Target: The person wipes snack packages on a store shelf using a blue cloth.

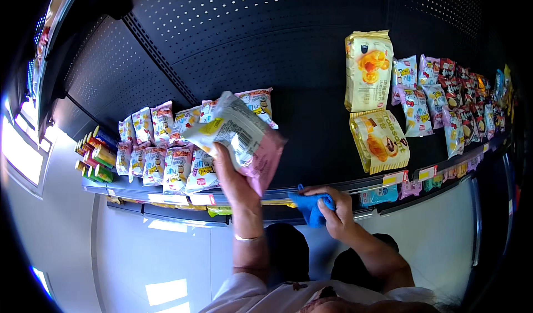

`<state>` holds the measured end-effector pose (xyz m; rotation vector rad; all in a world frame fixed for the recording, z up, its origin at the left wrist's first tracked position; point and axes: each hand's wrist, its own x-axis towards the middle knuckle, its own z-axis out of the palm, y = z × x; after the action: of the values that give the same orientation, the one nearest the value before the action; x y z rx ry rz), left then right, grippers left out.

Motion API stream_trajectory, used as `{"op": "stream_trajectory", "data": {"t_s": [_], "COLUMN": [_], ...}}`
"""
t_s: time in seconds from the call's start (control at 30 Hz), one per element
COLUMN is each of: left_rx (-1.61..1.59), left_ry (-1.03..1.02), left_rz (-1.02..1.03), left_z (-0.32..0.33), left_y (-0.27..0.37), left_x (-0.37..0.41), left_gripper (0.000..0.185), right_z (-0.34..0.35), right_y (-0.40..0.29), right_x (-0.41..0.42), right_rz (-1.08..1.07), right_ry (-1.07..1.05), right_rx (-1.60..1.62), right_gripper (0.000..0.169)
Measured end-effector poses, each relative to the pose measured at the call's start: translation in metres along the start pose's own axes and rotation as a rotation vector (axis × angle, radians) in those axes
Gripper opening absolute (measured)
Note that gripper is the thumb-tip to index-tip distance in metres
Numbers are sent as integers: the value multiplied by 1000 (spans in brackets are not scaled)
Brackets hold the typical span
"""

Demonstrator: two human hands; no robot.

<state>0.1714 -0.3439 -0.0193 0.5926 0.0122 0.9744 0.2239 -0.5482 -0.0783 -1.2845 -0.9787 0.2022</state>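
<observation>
My left hand point(235, 179) grips a pink and white snack bag point(245, 136), its back with a barcode turned up. The bag is held above the black shelf point(310, 146), in front of a double row of upright snack bags point(177, 167). A crumpled blue cloth point(314, 209) is bunched in my right hand point(339, 213), just off the shelf's front edge. Right of the bare stretch of shelf, a tall yellow croissant bag point(368, 69) stands behind a second croissant bag point(381, 142) that leans back.
Canisters point(100, 154) are stacked at the shelf's left end. More small snack bags point(462, 96) fill the right side. A price-tag rail point(275, 196) runs along the front edge. A perforated back panel point(258, 34) rises behind, and packets point(379, 195) sit on a lower shelf.
</observation>
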Motion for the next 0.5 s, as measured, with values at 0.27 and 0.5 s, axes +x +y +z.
{"op": "stream_trajectory", "data": {"t_s": [0.27,0.5], "left_rx": [1384,1999], "left_ry": [-69,-69], "left_rz": [379,386], "left_z": [-9,-51], "left_y": [19,-17], "left_x": [13,5], "left_gripper": [59,72], "right_z": [-6,-18], "right_y": [16,15], "right_x": [-37,-41], "right_rz": [156,156], "right_ry": [-86,-102], "right_rx": [209,165], "right_gripper": [28,24]}}
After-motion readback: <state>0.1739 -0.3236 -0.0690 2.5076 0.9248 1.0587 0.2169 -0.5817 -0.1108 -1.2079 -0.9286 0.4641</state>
